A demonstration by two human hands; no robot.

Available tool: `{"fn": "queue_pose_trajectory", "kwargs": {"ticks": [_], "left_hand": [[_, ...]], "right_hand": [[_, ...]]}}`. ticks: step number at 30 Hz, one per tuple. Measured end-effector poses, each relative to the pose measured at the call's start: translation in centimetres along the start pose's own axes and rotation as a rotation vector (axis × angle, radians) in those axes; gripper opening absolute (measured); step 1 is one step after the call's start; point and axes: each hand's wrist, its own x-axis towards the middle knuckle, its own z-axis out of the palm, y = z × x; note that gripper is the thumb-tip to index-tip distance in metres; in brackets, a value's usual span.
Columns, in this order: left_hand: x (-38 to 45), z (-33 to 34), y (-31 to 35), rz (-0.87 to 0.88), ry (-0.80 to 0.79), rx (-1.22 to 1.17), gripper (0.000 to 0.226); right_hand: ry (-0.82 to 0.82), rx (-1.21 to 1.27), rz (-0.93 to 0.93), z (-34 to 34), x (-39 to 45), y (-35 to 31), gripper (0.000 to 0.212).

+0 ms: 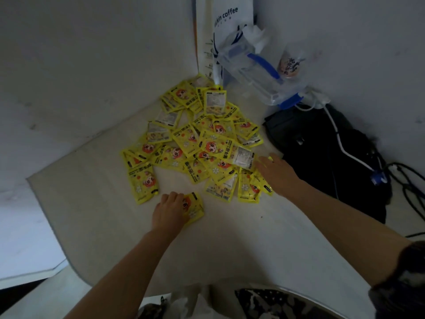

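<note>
A heap of several yellow snack packets (pixel 200 143) with a red cartoon figure lies spread over the white table (pixel 96 217). My left hand (pixel 169 209) sits at the heap's near edge and grips one separate yellow packet (pixel 194 207) lying flat on the table. Reaching in from the right, my right hand (pixel 277 173) lies flat with straight fingers on the packets at the heap's right edge, next to a packet with a white label (pixel 242 156).
A clear plastic box with blue clips (pixel 259 74) stands at the back right, beside a white coffee bag (pixel 226 21) and a printed cup (pixel 291 63). A black backpack (pixel 326 148) with white cables lies at the right. Walls close in behind and to the left.
</note>
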Motion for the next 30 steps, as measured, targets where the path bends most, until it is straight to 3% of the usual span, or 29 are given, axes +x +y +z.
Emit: {"fn": "queue_pose_trajectory", "kwargs": {"ticks": [3, 5, 8, 12, 21, 23, 30], "left_hand": [[0.2, 0.3, 0.0, -0.026, -0.005, -0.006, 0.057], [0.3, 0.4, 0.0, -0.039, -0.001, -0.022, 0.055], [0.5, 0.5, 0.0, -0.058, -0.004, -0.029, 0.055], [0.6, 0.1, 0.1, -0.091, -0.008, -0.086, 0.054], [0.5, -2.0, -2.1, -0.149, -0.054, -0.282, 0.024], [0.6, -2.8, -2.9, -0.188, -0.036, -0.373, 0.018], [2.2, -6.2, -6.0, -0.381, 0.179, -0.704, 0.024]], "right_hand": [[-0.011, -0.09, -0.087, 0.3, 1.1, 0.3, 0.051], [0.065, -0.117, -0.118, 1.5, 2.1, 1.1, 0.044], [0.088, -0.11, -0.153, 0.0, 2.1, 1.0, 0.047], [0.024, -0.086, -0.117, -0.8, 2.2, 1.0, 0.046], [-0.126, -0.233, -0.21, -1.7, 2.9, 1.9, 0.041], [-0.147, -0.17, -0.241, -2.8, 3.5, 1.7, 0.041], [-0.122, 0.512, -0.206, -7.7, 5.1, -0.6, 0.045]]}}
